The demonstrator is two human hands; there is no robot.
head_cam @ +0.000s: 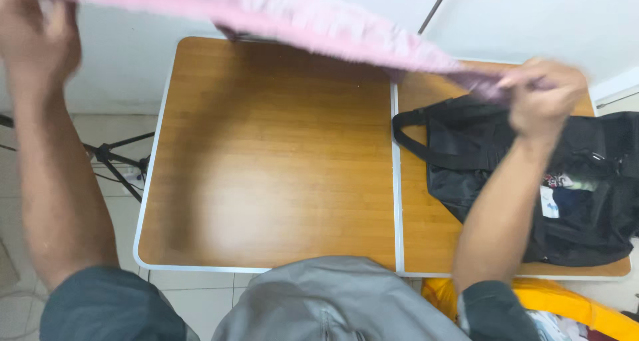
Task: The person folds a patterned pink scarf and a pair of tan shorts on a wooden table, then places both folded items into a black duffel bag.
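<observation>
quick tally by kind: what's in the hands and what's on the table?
Pink cloth, stretched between left hand and right hand: 1
Black bag, open on the wooden table: 1
Hands: 2
Total: 2 things, held or on the table, plus 2 hands. The bag's contents are too jumbled to count.

Pink fabric cloth (313, 18), soft and apparently fleecy, though motion blur obscures the texture. It is stretched out lengthwise and held raised in the air above the wooden folding table (279, 154), spanning from upper left down to right. Left hand (36, 31) grips one end, right hand (542, 98) the other.
</observation>
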